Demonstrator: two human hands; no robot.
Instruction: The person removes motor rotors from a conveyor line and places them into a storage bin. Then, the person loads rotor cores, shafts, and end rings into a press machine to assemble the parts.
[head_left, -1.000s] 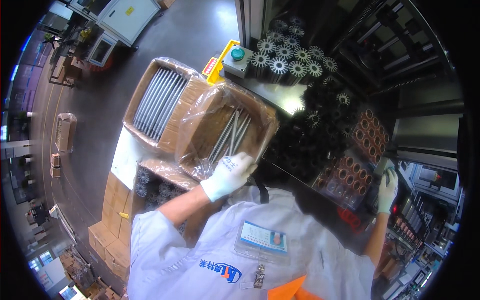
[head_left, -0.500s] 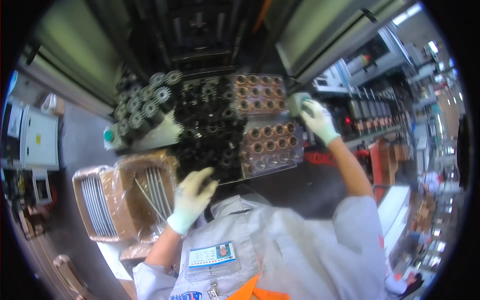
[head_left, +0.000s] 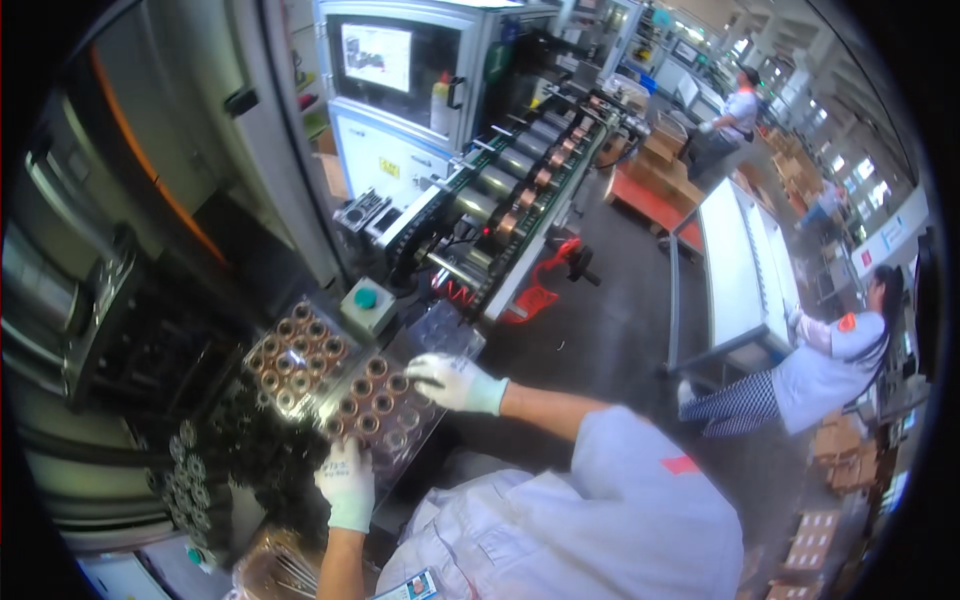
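Note:
My left hand [head_left: 345, 485], in a white glove, reaches up to the near edge of a clear plastic tray [head_left: 395, 458]; its fingers look slightly apart. Over the right side of that tray is my gloved right hand [head_left: 455, 382], fingers loosely bent and apart, with nothing visible in them. Copper-coloured ring parts [head_left: 382, 403] sit in the tray's pockets. A second tray of such rings [head_left: 300, 352] lies just beyond. Dark toothed parts [head_left: 265, 450] crowd beside my left hand. The undersides of both hands are hidden, so contact with the tray is unclear.
A button box [head_left: 368, 318] with a green button stands behind the trays. Beyond it runs a conveyor [head_left: 510, 195] carrying cylinders and copper-coloured parts. Grey gear-like stacks [head_left: 188, 480] stand at left. A person [head_left: 835, 350] works at a white bench [head_left: 740, 265] on the right.
The view has swung right. My right hand has left the button box and come to the near tray. My left hand has moved from the dark parts to the tray's near edge.

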